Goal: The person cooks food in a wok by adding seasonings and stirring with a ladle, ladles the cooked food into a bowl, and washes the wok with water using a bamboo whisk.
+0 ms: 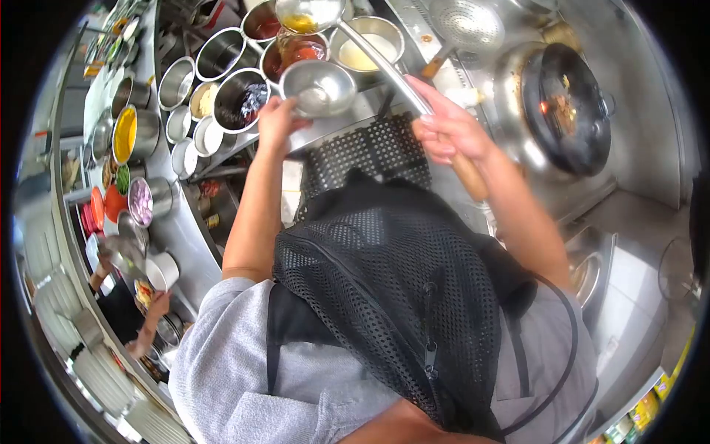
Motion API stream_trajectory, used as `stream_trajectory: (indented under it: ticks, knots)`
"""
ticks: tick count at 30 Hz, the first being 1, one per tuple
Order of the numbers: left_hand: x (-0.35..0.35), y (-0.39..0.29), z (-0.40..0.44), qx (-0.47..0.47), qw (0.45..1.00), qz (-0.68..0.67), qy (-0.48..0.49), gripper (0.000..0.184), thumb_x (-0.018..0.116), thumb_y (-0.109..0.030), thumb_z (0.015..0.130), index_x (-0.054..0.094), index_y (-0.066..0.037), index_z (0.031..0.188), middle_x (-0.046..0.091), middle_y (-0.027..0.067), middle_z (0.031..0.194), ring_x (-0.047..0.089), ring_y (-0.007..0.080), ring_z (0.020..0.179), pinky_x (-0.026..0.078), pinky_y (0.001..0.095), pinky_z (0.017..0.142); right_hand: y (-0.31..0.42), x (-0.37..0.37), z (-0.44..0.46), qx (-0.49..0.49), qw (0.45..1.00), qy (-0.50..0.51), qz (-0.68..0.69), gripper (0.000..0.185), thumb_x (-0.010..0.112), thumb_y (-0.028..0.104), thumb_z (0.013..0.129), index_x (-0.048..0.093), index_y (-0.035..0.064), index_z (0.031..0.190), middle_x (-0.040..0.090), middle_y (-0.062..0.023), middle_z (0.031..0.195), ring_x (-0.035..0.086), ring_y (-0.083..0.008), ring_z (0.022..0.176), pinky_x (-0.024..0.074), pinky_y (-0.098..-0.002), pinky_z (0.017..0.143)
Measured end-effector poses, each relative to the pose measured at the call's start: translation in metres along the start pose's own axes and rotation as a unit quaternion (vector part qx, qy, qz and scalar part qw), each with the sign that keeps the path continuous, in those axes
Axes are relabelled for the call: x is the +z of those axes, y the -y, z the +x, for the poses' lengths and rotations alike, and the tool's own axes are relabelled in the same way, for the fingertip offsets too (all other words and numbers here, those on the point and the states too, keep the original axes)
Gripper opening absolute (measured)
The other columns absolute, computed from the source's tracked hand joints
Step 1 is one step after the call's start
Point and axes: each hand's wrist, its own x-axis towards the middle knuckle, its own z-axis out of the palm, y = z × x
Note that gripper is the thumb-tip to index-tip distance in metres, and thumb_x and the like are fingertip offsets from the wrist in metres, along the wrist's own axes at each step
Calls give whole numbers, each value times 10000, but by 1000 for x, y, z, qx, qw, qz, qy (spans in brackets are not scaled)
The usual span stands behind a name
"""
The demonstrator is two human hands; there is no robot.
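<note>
My right hand (455, 129) is wrapped round the long handle of a metal ladle (309, 15), whose bowl holds some yellow liquid over the sauce pots. My left hand (279, 124) is closed on the left rim of a small steel bowl (318, 89), which looks almost bare inside. Beside that bowl stand a pot of pale yellow liquid (366, 46), a pot of red-brown sauce (296, 53) and a steel pot with dark contents (242, 100).
At the right, a black wok (568, 109) with some food sits on the stove, near a perforated strainer (467, 24). Several steel containers line the left counter (181, 229). A co-worker's arm (151, 318) reaches in at the lower left.
</note>
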Motion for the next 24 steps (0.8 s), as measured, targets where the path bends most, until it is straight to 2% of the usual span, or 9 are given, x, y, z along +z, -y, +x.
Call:
stream_trajectory:
  ticks: [5, 8, 10, 13, 16, 18, 21, 23, 24]
  knots:
    - [80, -52, 54, 32, 998, 10, 59, 191, 593, -171, 943, 503, -3, 958, 582, 123, 847, 692, 285, 758, 596, 350, 588, 0, -15, -90, -60, 997, -34, 44, 776, 549, 110, 950, 124, 241, 1587, 513, -56, 797, 390, -72, 441, 387, -235, 404]
    - [182, -81, 57, -3, 987, 18, 159, 289, 544, -193, 982, 479, 58, 1109, 639, 238, 986, 706, 340, 875, 608, 338, 661, -12, -19, -148, -85, 952, -231, -183, 772, 524, 64, 918, 167, 223, 1583, 516, -37, 804, 393, -70, 455, 398, -232, 423]
    - [263, -90, 43, -25, 966, 39, 253, 302, 539, -201, 985, 479, 67, 1112, 643, 246, 988, 710, 346, 872, 613, 343, 675, -15, -27, -196, -101, 929, -299, -191, 764, 505, 27, 905, 204, 232, 1576, 552, -88, 1214, 411, -72, 480, 418, -230, 444]
    - [385, -82, 13, 19, 936, 58, 346, 318, 570, -193, 972, 476, 82, 1102, 628, 223, 1012, 714, 350, 838, 620, 357, 720, -19, -41, -258, -205, 877, -397, -178, 786, 495, -37, 896, 211, 238, 1575, 404, -89, 1433, 414, -64, 483, 420, -227, 444]
    - [491, -66, -25, 120, 901, 145, 392, 251, 642, -209, 945, 516, 7, 962, 612, 168, 1027, 712, 306, 767, 606, 370, 683, -12, -52, -307, -202, 819, -518, -143, 809, 495, -54, 896, 176, 232, 1581, 540, -106, 1205, 414, -66, 482, 405, -232, 438]
    - [551, -41, -19, 307, 804, 377, 342, 254, 698, -210, 892, 542, -17, 841, 624, 186, 1060, 690, 325, 841, 565, 424, 757, -10, -68, -331, -181, 793, -565, -138, 796, 487, -53, 904, 178, 228, 1581, 566, -62, 957, 427, -72, 483, 395, -238, 439]
    - [592, -7, -16, 575, 689, 370, 237, 254, 733, -191, 827, 553, -18, 784, 627, 212, 1098, 622, 372, 1000, 497, 459, 877, -7, -113, -336, -112, 748, -629, -180, 790, 518, -21, 898, 190, 213, 1577, 630, -111, 987, 489, -129, 521, 438, -289, 478]
    - [605, -7, -6, 554, 709, 354, 254, 241, 735, -180, 807, 556, -19, 809, 620, 224, 1118, 556, 399, 1100, 458, 460, 933, 1, -149, -323, -52, 716, -654, -238, 787, 544, 20, 894, 193, 205, 1574, 675, -169, 1027, 610, -219, 597, 509, -360, 558]
    - [609, -8, -1, 541, 719, 347, 264, 238, 736, -175, 797, 557, -19, 822, 616, 230, 1128, 524, 412, 1150, 438, 460, 962, -9, -194, -311, -59, 636, -682, -357, 781, 537, 41, 891, 192, 206, 1572, 663, -214, 1095, 647, -299, 746, 519, -414, 675]
